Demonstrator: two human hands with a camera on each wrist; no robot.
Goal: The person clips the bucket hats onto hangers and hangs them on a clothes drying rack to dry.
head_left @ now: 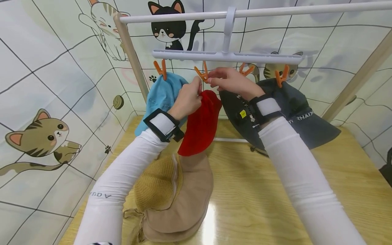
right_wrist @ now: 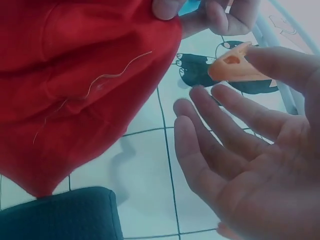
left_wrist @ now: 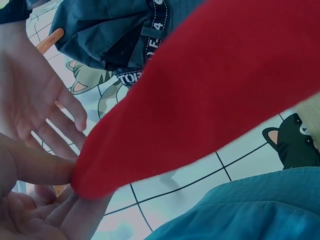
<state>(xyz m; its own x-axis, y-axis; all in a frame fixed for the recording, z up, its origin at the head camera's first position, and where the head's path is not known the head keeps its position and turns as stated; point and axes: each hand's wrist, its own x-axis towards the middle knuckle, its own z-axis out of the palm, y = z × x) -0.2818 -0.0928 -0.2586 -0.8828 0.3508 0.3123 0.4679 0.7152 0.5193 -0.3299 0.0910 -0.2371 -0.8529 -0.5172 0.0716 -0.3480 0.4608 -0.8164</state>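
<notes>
A red hat [head_left: 203,122] hangs from my left hand [head_left: 187,97], whose thumb and fingers pinch its top edge; the left wrist view shows the pinched tip of the red cloth [left_wrist: 150,130]. Just above is an orange clip [head_left: 202,73] under the hanger. My right hand [head_left: 234,81] is beside this clip. In the right wrist view, the right hand [right_wrist: 240,155] has its fingers spread and relaxed, and its thumb appears to touch the orange clip [right_wrist: 237,65]. Whether the clip's mouth meets the red cloth is hidden in the head view.
A pale hanger [head_left: 260,58] hangs on a white rail [head_left: 281,12]. Clips hold a blue hat [head_left: 163,93] at left and a dark hat [head_left: 294,98] at right. A knitted mustard hat [head_left: 156,183] and a beige hat [head_left: 196,194] lie on the wooden table [head_left: 260,204].
</notes>
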